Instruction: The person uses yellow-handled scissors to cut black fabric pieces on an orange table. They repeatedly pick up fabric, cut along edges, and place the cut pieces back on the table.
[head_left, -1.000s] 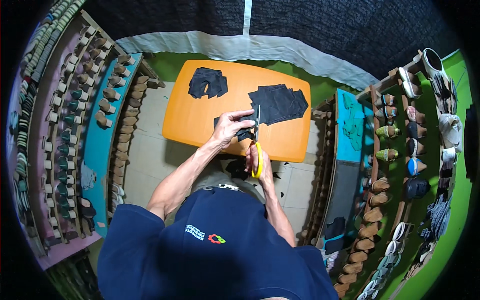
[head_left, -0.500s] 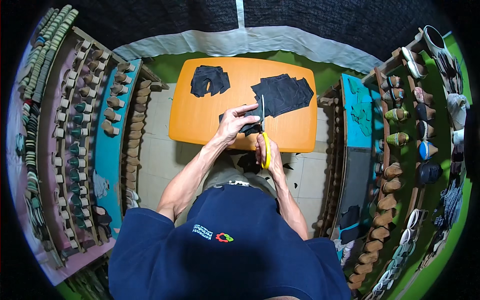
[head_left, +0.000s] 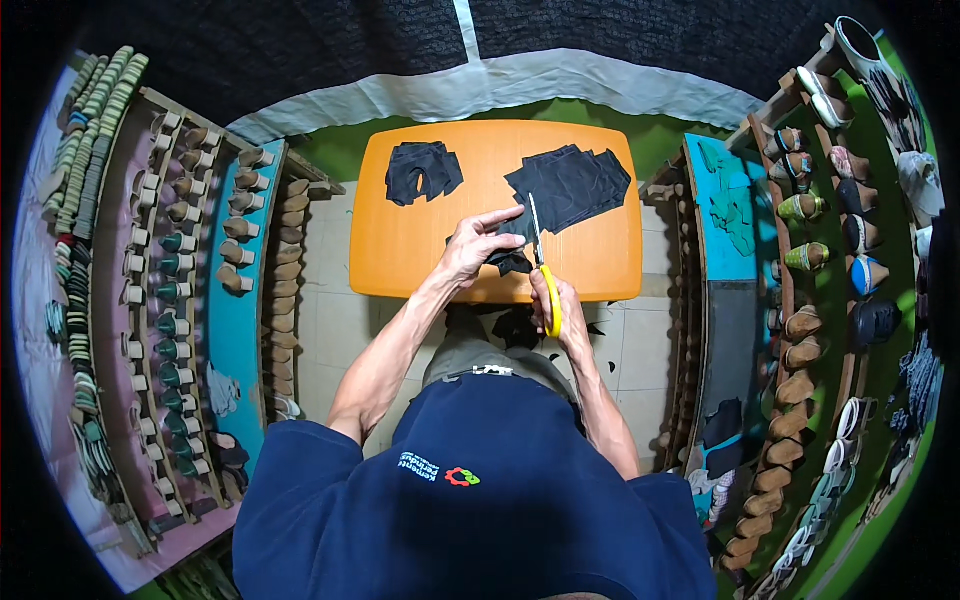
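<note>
Over the near edge of an orange table (head_left: 400,250), my left hand (head_left: 468,248) pinches a piece of black fabric (head_left: 512,260) between thumb and fingers. My right hand (head_left: 570,315) grips yellow-handled scissors (head_left: 553,302), whose blades point away from me along the fabric's right side. Whether the blades touch the fabric is too small to tell. Just beyond the blade tips lies a stack of black fabric pieces (head_left: 572,185). A smaller pile of cut black pieces (head_left: 440,170), with a notch in its near side, rests at the table's far left.
Racks of wooden shoe lasts (head_left: 240,230) line the left side. On the right stand a turquoise surface with green scraps (head_left: 730,215) and racks of shoes and lasts (head_left: 795,390). Dark scraps (head_left: 515,325) lie on the tiled floor below the table. A dark curtain (head_left: 300,60) hangs behind.
The whole view has shifted slightly, so the table appears farther right. The scissors' blades now lean a little to the left at their tips. Both hands keep their grip.
</note>
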